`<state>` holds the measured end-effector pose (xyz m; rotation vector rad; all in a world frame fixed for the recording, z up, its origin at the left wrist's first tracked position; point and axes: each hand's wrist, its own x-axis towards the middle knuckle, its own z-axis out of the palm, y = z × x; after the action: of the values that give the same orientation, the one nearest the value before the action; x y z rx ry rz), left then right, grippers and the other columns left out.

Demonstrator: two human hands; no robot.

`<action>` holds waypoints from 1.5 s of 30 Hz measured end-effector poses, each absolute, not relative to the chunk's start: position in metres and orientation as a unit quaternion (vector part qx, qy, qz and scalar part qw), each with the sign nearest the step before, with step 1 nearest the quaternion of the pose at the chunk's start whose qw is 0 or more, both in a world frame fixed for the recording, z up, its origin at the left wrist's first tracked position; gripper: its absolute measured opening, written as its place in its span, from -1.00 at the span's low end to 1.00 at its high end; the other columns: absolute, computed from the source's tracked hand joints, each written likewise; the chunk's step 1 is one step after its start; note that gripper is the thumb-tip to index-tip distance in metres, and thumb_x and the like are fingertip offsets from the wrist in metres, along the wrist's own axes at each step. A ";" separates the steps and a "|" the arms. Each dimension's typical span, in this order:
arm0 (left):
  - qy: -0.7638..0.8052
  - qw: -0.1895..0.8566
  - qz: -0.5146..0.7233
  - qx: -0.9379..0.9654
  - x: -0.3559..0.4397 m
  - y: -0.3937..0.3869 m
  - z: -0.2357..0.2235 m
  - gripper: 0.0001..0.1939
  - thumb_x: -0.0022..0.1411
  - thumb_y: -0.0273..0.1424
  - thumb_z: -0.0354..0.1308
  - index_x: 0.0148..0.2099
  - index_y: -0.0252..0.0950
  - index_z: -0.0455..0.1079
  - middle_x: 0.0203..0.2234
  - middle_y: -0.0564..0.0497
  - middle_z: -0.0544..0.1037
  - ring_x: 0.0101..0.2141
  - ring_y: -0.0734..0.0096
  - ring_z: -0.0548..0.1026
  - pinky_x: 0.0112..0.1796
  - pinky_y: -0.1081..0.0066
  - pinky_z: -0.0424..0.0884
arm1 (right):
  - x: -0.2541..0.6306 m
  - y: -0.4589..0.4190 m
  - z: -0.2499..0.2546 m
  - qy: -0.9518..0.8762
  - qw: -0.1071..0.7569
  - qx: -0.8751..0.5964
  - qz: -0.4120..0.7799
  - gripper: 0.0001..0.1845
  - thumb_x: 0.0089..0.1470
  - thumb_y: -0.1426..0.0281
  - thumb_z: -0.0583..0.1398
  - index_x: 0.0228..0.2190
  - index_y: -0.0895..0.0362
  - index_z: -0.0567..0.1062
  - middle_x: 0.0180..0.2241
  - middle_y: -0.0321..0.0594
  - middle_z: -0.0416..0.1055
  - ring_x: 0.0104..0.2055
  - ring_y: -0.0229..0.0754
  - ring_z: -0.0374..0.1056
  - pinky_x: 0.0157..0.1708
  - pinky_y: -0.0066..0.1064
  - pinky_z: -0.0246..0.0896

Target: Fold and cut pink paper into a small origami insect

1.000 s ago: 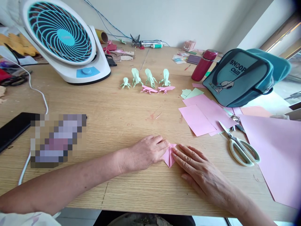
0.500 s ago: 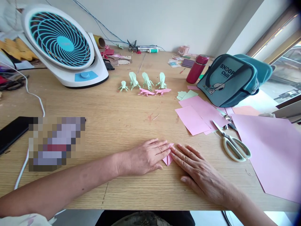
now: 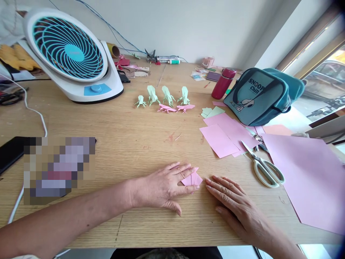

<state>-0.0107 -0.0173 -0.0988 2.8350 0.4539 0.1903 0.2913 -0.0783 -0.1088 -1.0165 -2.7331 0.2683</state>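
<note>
A small folded piece of pink paper (image 3: 196,178) lies flat on the wooden table (image 3: 145,144) near its front edge. My left hand (image 3: 169,187) rests on it with the fingers spread, pressing it from above and hiding its left part. Just right of the paper, my right hand (image 3: 234,201) lies flat on the table, fingers stretched out and holding nothing. Its fingertips are apart from the paper. Further back stand several green origami figures (image 3: 168,95), with two pink origami figures (image 3: 167,108) in front of them.
Scissors (image 3: 265,167) lie to the right, beside a large pink sheet (image 3: 309,176) and smaller pink sheets (image 3: 219,140). Behind them are a blue-green bag (image 3: 258,95) and a red flask (image 3: 223,83). A white fan (image 3: 72,54) stands back left, with a pixelated object (image 3: 64,165) nearer.
My left hand has spread its fingers over the folded paper. My right hand has come off the paper and moved right. The whole view has shifted slightly.
</note>
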 end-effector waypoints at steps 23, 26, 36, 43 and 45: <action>0.209 0.095 0.112 0.967 -0.009 -0.021 -0.101 -0.48 0.43 -0.30 -0.02 0.34 -0.40 0.11 0.29 -0.24 0.24 0.29 0.09 0.17 0.21 0.16 0.16 | 0.249 -0.064 -0.104 -0.892 0.179 -0.396 0.126 -0.53 0.31 0.48 0.06 0.22 0.10 0.27 0.21 -0.08 0.30 0.24 -0.01 0.18 0.18 -0.05 0.19; 0.203 0.101 0.143 0.963 -0.010 -0.019 -0.104 -0.58 0.41 -0.39 0.01 0.26 -0.37 0.23 0.26 -0.21 0.31 0.27 0.11 0.22 0.20 0.17 0.19 | 0.245 -0.060 -0.099 -0.878 0.205 -0.406 0.152 -0.58 0.31 0.48 0.06 0.17 0.08 0.33 0.12 -0.07 0.39 0.15 -0.03 0.28 0.09 -0.08 0.29; 0.252 0.197 0.240 0.917 -0.011 -0.012 -0.108 -0.85 0.39 -0.44 0.02 -0.04 -0.30 0.36 0.01 -0.15 0.53 0.13 0.22 0.40 0.14 0.20 0.29 | 0.232 -0.038 -0.092 -0.901 0.199 -0.337 0.188 -0.70 0.31 0.46 0.07 0.02 0.09 0.46 0.05 -0.02 0.41 0.04 -0.05 0.38 0.00 -0.16 0.40; 0.424 0.149 0.183 0.875 -0.006 -0.017 -0.097 -0.82 0.25 -0.33 0.20 -0.14 -0.30 0.36 -0.20 -0.10 0.47 -0.14 0.15 0.40 -0.09 0.15 0.37 | 0.228 -0.039 -0.101 -0.900 0.212 -0.321 0.205 -0.68 0.31 0.49 0.07 0.05 0.13 0.45 0.03 -0.02 0.40 0.02 -0.06 0.37 -0.01 -0.15 0.42; 0.453 0.142 0.175 0.863 -0.005 -0.017 -0.097 -0.75 0.19 -0.28 0.27 -0.16 -0.29 0.35 -0.23 -0.08 0.46 -0.16 0.15 0.39 -0.12 0.15 0.36 | 0.224 -0.042 -0.102 -0.898 0.223 -0.316 0.211 -0.68 0.31 0.48 0.08 0.04 0.12 0.46 0.01 -0.02 0.40 0.01 -0.06 0.37 -0.02 -0.16 0.44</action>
<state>-0.0049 -0.0173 -0.0969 2.4889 1.3071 0.5052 0.2245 -0.0420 -0.1016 -0.8721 -2.4788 0.5826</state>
